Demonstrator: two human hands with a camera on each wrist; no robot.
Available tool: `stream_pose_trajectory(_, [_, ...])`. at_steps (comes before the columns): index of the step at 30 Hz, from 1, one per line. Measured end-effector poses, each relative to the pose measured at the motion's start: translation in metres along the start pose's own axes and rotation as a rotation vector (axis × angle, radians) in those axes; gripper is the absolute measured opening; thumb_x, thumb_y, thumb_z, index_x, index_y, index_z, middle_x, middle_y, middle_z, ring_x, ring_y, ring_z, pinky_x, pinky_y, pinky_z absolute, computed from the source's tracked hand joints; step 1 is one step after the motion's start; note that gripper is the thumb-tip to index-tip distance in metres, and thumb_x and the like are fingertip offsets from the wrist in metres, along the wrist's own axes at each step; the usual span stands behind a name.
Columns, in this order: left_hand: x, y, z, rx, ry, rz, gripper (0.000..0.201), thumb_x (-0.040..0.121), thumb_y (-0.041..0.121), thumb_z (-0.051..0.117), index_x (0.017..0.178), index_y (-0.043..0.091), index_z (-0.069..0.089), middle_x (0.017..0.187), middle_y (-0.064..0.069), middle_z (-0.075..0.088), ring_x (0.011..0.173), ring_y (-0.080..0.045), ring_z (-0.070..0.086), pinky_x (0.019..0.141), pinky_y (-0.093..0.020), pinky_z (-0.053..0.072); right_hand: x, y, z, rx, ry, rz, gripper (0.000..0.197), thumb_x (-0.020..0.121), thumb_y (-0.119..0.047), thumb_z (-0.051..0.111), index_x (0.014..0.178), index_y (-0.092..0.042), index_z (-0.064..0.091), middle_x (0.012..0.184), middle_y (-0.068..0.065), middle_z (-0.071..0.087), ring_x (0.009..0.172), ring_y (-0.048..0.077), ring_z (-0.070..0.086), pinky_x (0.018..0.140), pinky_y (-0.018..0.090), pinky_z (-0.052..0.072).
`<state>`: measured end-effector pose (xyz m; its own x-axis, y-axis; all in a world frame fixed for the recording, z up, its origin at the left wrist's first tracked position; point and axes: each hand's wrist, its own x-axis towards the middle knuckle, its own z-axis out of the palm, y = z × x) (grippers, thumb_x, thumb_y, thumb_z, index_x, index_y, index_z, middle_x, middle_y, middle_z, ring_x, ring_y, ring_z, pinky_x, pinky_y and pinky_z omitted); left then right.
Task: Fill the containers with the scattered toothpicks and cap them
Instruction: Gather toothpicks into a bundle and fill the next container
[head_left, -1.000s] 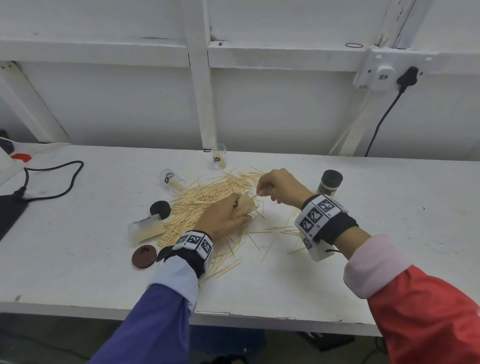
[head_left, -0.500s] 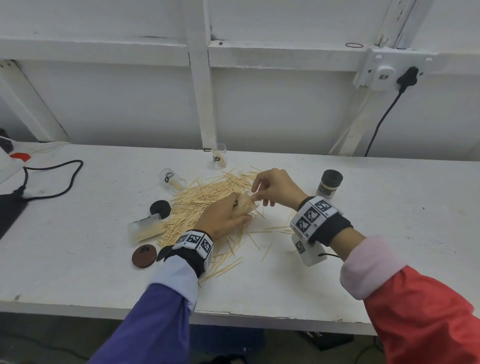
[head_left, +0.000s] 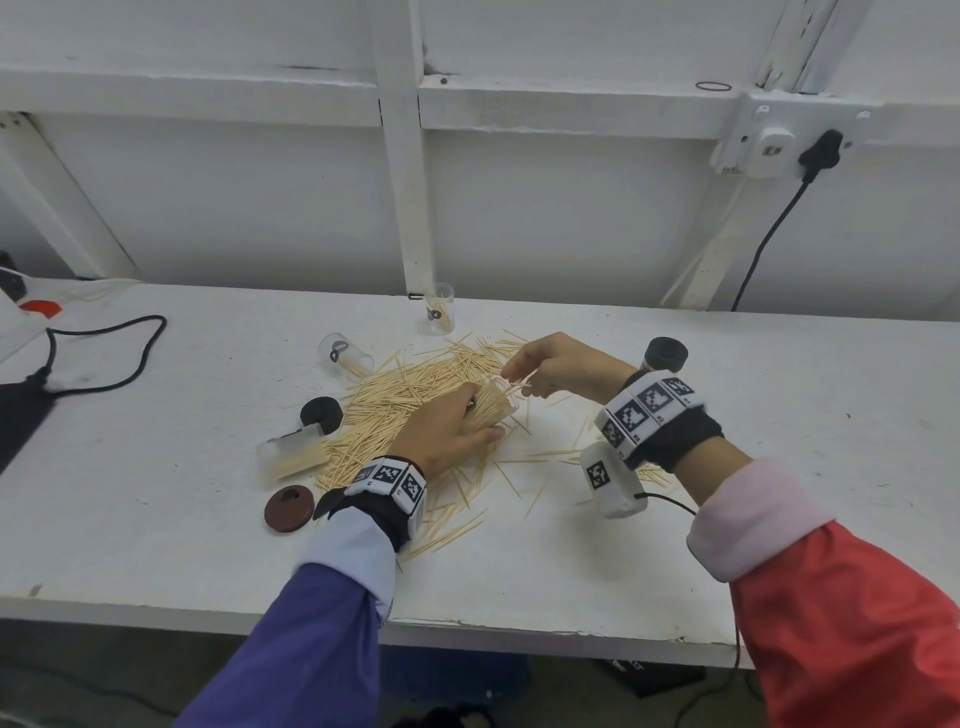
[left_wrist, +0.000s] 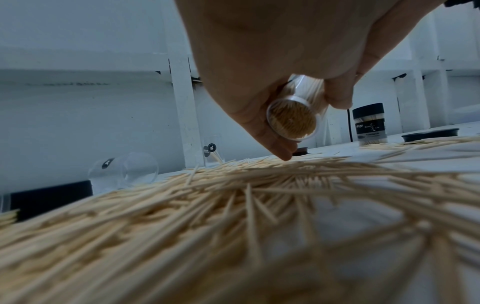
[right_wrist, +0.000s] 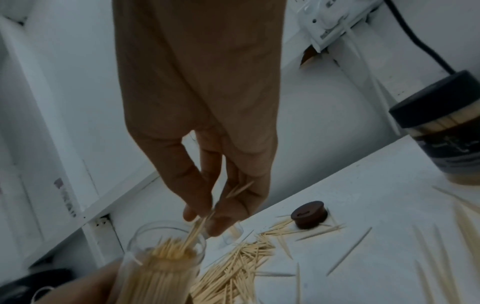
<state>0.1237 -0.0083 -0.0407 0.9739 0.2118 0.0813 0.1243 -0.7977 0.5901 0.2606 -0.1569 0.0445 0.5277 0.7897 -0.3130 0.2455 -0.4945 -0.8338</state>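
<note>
A heap of scattered toothpicks lies mid-table. My left hand grips a clear container, tilted and packed with toothpicks. My right hand pinches a few toothpicks at the container's mouth, their tips inside it. One capped, filled container stands behind my right wrist. A clear container lies on its side at the heap's far left, another stands upright by the wall, and one lies near a black cap.
A brown cap lies on the white table left of my left wrist. A black cable curls at the far left. A wall socket with a plug sits at upper right. The table's front edge is near.
My right hand moved left from over the heap to the mouth of the held container, bringing toothpicks with it. My left hand kept holding the container in place.
</note>
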Motion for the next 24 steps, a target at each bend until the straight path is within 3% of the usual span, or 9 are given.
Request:
stream_pose_trajectory(3, [0.0, 0.001, -0.001, 0.006, -0.009, -0.002, 0.043, 0.086, 0.05, 0.065, 0.116, 0.022, 0.051, 0.094, 0.007, 0.062, 0.082, -0.014, 0.059, 0.072, -0.035, 0.049, 0.0, 0.001, -0.001, -0.09, 0.013, -0.069, 0.033, 0.077, 0.02, 0.057, 0.096, -0.005, 0.068, 0.095, 0.014, 0.065, 0.078, 0.016, 0.063, 0.066, 0.021, 0.052])
stream_pose_trajectory(7, [0.0, 0.001, -0.001, 0.011, -0.016, -0.002, 0.042, 0.086, 0.051, 0.064, 0.113, 0.021, 0.05, 0.091, 0.006, 0.062, 0.079, -0.014, 0.06, 0.072, -0.037, 0.05, 0.003, 0.002, 0.003, -0.145, 0.086, -0.123, 0.018, 0.078, 0.012, 0.069, 0.089, -0.001, 0.068, 0.079, 0.014, 0.068, 0.061, 0.016, 0.068, 0.059, 0.021, 0.054])
stream_pose_trajectory(11, [-0.001, 0.001, -0.001, 0.008, -0.025, -0.004, 0.045, 0.085, 0.052, 0.065, 0.115, 0.021, 0.051, 0.094, 0.006, 0.063, 0.081, -0.014, 0.06, 0.072, -0.035, 0.049, 0.003, 0.003, 0.004, -0.159, 0.109, -0.121, 0.011, 0.076, 0.002, 0.077, 0.084, 0.002, 0.069, 0.071, 0.014, 0.07, 0.058, 0.019, 0.069, 0.053, 0.023, 0.055])
stream_pose_trajectory(14, [-0.001, 0.002, 0.0, 0.013, -0.025, 0.002, 0.049, 0.086, 0.052, 0.065, 0.121, 0.023, 0.049, 0.096, 0.009, 0.062, 0.082, -0.012, 0.058, 0.068, -0.03, 0.044, 0.003, 0.004, 0.003, -0.224, 0.115, -0.121, 0.012, 0.074, -0.005, 0.081, 0.08, 0.0, 0.071, 0.066, 0.009, 0.069, 0.052, 0.014, 0.064, 0.048, 0.02, 0.049])
stream_pose_trajectory(19, [-0.001, 0.001, -0.001, -0.012, -0.016, 0.01, 0.046, 0.086, 0.051, 0.065, 0.119, 0.022, 0.051, 0.095, 0.007, 0.062, 0.082, -0.012, 0.059, 0.067, -0.028, 0.044, 0.003, 0.005, 0.002, -0.146, 0.045, -0.123, 0.012, 0.073, -0.005, 0.081, 0.082, 0.0, 0.074, 0.07, 0.012, 0.07, 0.056, 0.012, 0.063, 0.051, 0.019, 0.05])
stream_pose_trajectory(24, [-0.001, 0.003, -0.001, -0.006, -0.025, 0.025, 0.044, 0.087, 0.05, 0.064, 0.117, 0.022, 0.049, 0.089, 0.008, 0.06, 0.075, -0.01, 0.056, 0.06, -0.024, 0.036, 0.006, 0.004, 0.009, -0.194, 0.144, -0.201, 0.01, 0.071, -0.006, 0.083, 0.076, -0.007, 0.074, 0.061, 0.0, 0.067, 0.05, 0.006, 0.058, 0.051, 0.017, 0.047])
